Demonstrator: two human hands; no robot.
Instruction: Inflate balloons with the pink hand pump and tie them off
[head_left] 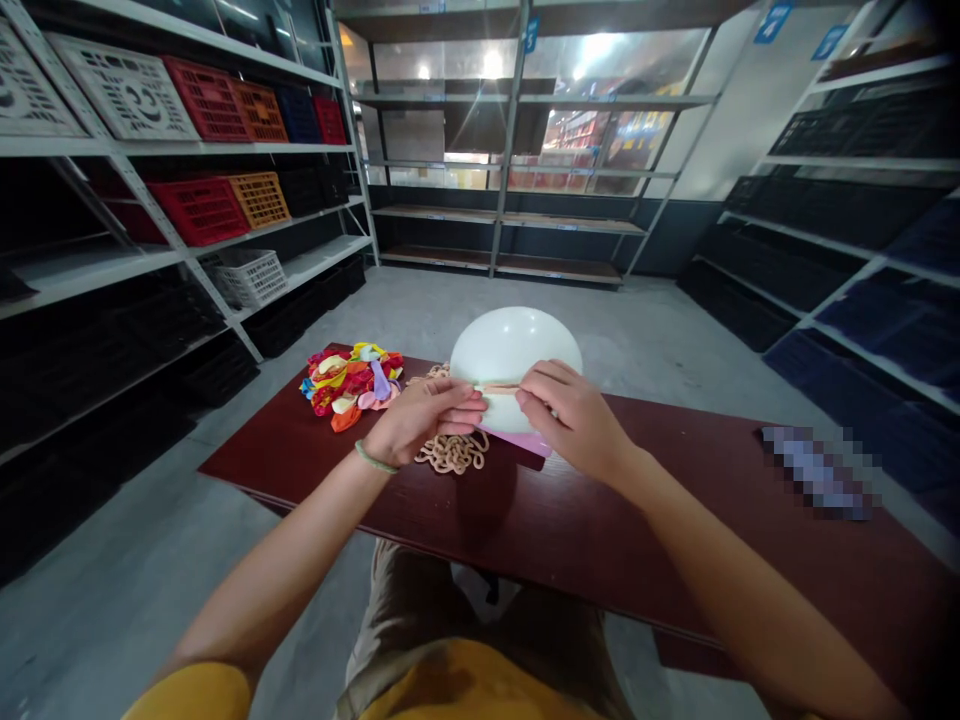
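A large white inflated balloon [517, 345] is just beyond my hands, above the dark red table [600, 520]. My left hand [431, 415] pinches at the balloon's neck between thumb and fingers. A short tan cord [501, 387] stretches from there to my right hand [566, 410], whose fingers are closed on its other end. The knot area is too small to make out. Below my left hand lies a heap of tan cord [454, 455]. Something flat and pink [525, 440] shows under the balloon, partly hidden.
Several uninflated coloured balloons [352, 385] lie piled at the table's left. A blurred-out dark object [817, 470] rests at the right end. Shelves with crates [210, 210] line the left; more racks [510, 215] stand at the back and right.
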